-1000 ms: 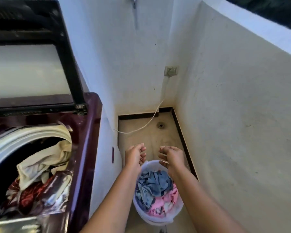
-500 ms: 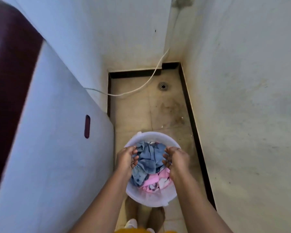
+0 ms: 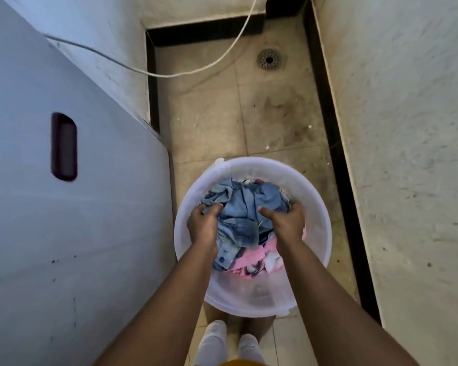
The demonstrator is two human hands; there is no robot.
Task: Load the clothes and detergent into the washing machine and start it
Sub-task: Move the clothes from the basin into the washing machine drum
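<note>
Left hand [image 3: 204,228] and right hand [image 3: 284,220] both have fingers curled down into the blue denim garment [image 3: 242,210], gripping its two sides; pink clothes [image 3: 249,260] lie just under the wrists, all inside the white tub [image 3: 315,207]. Step looks like grabbing a load. Next: lift the bundle clear of the rim and swing left to the washing machine [image 3: 64,207].

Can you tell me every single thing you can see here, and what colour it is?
tub: one, white see-through, on the floor in the middle
denim clothes: a bundle, blue, on top in the tub
pink clothes: some, pink, under the denim, near side of the tub
washer: one, pale grey side with a dark handle slot, left
cord: one, white, sagging above the far floor
drain: one, metal, far floor
shoes: two, white, below the tub
left hand: gripping denim
right hand: gripping denim
</note>
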